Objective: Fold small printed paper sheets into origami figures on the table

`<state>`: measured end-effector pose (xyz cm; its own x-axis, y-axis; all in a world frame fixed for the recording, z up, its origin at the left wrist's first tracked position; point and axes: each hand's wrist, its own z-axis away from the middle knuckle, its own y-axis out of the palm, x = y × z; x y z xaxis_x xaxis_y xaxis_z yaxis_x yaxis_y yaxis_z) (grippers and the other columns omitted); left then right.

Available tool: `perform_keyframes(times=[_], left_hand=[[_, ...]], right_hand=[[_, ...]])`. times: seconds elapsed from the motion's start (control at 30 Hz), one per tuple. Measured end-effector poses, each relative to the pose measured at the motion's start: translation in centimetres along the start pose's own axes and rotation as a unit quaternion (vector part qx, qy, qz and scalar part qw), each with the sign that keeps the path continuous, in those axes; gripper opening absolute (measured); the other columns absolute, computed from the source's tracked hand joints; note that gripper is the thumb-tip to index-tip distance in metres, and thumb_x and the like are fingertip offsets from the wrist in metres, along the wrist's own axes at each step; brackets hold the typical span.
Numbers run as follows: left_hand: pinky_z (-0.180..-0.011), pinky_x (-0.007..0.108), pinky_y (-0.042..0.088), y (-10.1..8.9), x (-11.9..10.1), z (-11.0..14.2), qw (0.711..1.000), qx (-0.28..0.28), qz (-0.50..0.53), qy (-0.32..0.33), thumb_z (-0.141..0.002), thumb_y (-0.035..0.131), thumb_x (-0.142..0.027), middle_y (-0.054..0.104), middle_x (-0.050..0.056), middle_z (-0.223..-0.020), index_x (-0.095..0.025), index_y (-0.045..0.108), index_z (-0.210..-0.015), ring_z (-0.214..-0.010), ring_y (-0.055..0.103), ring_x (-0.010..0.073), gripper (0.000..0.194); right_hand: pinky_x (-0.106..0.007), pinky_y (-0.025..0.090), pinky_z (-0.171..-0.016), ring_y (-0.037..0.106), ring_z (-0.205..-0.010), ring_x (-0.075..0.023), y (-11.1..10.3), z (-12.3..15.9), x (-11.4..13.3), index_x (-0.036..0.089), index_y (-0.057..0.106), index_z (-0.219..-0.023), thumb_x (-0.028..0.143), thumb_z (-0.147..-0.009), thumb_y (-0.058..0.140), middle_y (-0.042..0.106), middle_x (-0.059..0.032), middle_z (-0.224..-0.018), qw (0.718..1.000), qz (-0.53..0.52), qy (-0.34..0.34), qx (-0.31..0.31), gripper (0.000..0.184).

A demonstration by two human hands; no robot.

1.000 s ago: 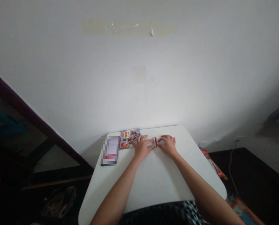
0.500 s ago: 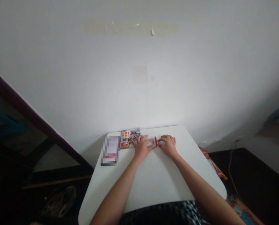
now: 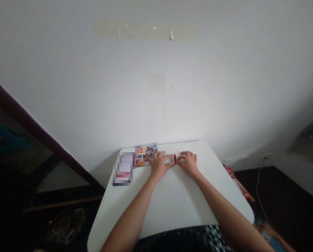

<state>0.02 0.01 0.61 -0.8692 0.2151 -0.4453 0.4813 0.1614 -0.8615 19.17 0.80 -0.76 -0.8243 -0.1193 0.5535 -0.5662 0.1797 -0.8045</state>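
A small red-and-white object [image 3: 175, 159], too small to name, stands on the white table [image 3: 177, 199] between my two hands. My left hand [image 3: 159, 164] pinches its pale left side between thumb and forefinger, the other fingers spread over the edge of a colourful printed booklet [image 3: 142, 159]. From the other side, the bent thumb and forefinger of my right hand [image 3: 188, 162] meet the red face. How firmly those right fingertips press is hard to see.
A phone [image 3: 123, 169], blurred by pixelation, lies at the table's left edge beside the booklet. Behind the table rises a pale wall [image 3: 156, 115] with tape remnants. A dark red frame [image 3: 41, 127] slants down at left. Printed items [image 3: 239, 182] lie past the right edge.
The red face of the small object now shows wider, as if turned slightly. Both hands have stayed almost in place.
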Motion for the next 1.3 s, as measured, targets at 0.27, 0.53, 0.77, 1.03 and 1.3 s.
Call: perform_keyframes(times=[0.27, 0.53, 0.77, 1.03, 1.3], left_hand=[[-0.119, 0.082, 0.006, 0.16, 0.25, -0.04, 1.0, -0.006, 0.015, 0.006, -0.081, 0.081, -0.043, 0.057, 0.0, -0.152, -0.048, 0.077, -0.114, -0.149, 0.037, 0.0371, 0.034], [-0.117, 0.083, 0.0, -0.14, 0.01, -0.22, 0.999, -0.02, 0.027, 0.024, -0.078, 0.084, -0.036, 0.061, 0.001, -0.148, -0.039, 0.082, -0.094, -0.148, 0.038, 0.0371, 0.016], [-0.121, 0.079, 0.004, -0.13, -0.06, -0.5, 0.999, -0.012, 0.038, 0.032, -0.079, 0.084, -0.034, 0.063, 0.0, -0.146, -0.036, 0.082, -0.086, -0.147, 0.041, 0.0347, 0.007], [-0.121, 0.078, 0.003, -0.26, -0.18, -0.31, 0.998, -0.017, 0.05, 0.035, -0.08, 0.082, -0.029, 0.065, 0.001, -0.143, -0.035, 0.082, -0.086, -0.146, 0.042, 0.0345, 0.008], [-0.121, 0.078, 0.002, -0.01, 0.07, -0.27, 0.997, -0.018, 0.053, 0.048, -0.08, 0.082, -0.029, 0.065, 0.001, -0.143, -0.037, 0.082, -0.093, -0.147, 0.041, 0.0342, 0.015]], right_hand=[[-0.067, 0.017, -0.119, 0.045, -0.134, -0.0298, -0.31, 0.29, 0.08, 0.033, 0.078, -0.093, 0.034, -0.086, 0.076, 0.066, -0.0022, -0.128, 1.0, -0.002, -0.02, -0.005, 0.007], [-0.069, 0.017, -0.117, 0.047, -0.132, -0.0318, -0.26, 0.57, 0.03, 0.034, 0.077, -0.095, 0.036, -0.088, 0.073, 0.067, -0.0022, -0.127, 0.999, -0.006, -0.042, -0.018, 0.008], [-0.069, 0.018, -0.117, 0.048, -0.13, -0.0313, -0.27, 0.59, -0.07, 0.034, 0.078, -0.094, 0.035, -0.088, 0.071, 0.068, -0.0029, -0.129, 0.998, -0.02, -0.047, -0.027, 0.01], [-0.074, 0.011, -0.117, 0.044, -0.137, -0.0316, -0.37, 0.76, 0.22, 0.033, 0.077, -0.088, 0.027, -0.088, 0.066, 0.074, 0.0004, -0.123, 0.996, -0.038, -0.078, -0.032, 0.012], [-0.08, -0.003, -0.115, 0.049, -0.138, -0.0296, -0.61, 0.59, 0.08, 0.032, 0.076, -0.085, 0.027, -0.091, 0.06, 0.079, 0.0012, -0.108, 0.993, -0.053, -0.103, -0.006, 0.018]])
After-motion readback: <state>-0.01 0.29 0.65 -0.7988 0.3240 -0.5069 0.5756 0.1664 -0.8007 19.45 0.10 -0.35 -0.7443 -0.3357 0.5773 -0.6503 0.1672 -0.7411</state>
